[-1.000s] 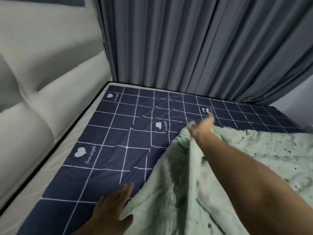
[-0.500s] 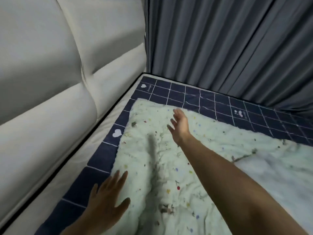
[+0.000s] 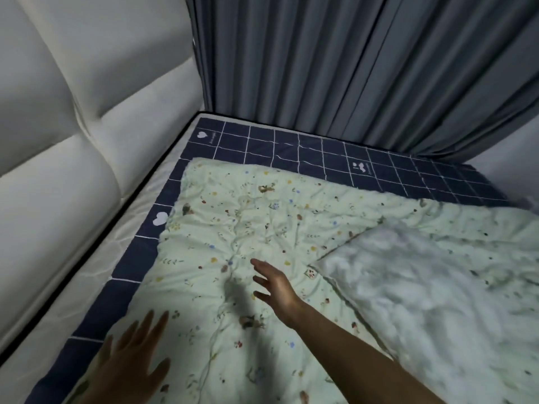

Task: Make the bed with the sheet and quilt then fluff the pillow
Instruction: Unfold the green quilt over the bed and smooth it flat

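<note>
A pale green quilt with small flower prints lies spread over a navy sheet with a white grid. At the right a part of the quilt is folded back and shows its white fluffy underside. My left hand rests flat with spread fingers on the quilt's near left edge. Fingers apart and holding nothing, my right hand hovers over the middle of the quilt. No pillow is in view.
A cream padded headboard runs along the left side of the bed. Grey-blue curtains hang along the far edge. A strip of bare white mattress shows between sheet and headboard.
My right hand threw the quilt open toward the headboard corner, let it go, and has drawn back toward me. The quilt now covers most of the sheet. My left hand stays on the near edge.
</note>
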